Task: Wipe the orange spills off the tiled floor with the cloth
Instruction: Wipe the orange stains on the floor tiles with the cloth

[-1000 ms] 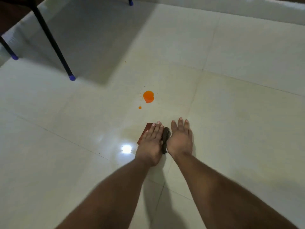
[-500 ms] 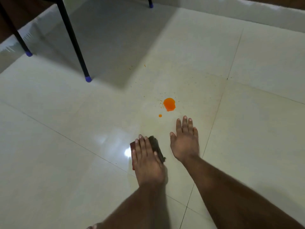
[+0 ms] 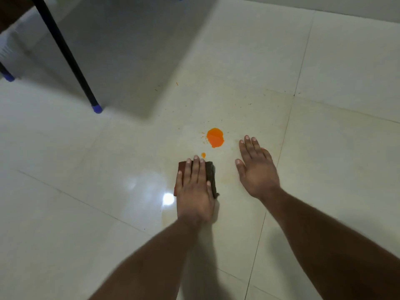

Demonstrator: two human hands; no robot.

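A round orange spill [image 3: 215, 137] lies on the pale tiled floor [image 3: 108, 159], with a small orange drop [image 3: 203, 155] just below it and tiny orange specks around. My left hand [image 3: 194, 187] presses flat, fingers straight, on a folded red-brown and dark cloth [image 3: 211, 177]; its fingertips are close beneath the small drop. My right hand [image 3: 255, 169] rests flat on the floor to the right of the spill, fingers spread, apart from the cloth. A faint yellowish smear shows on the tile between my hands.
A black furniture leg with a blue foot [image 3: 96, 109] stands at the upper left, and another blue foot [image 3: 7, 75] is at the left edge. Their shadow covers the floor behind. A white skirting runs along the far side.
My left hand has slid the cloth forward, toward the small drop. My right hand has moved right and away from the cloth. The view has shifted nearer the spill.
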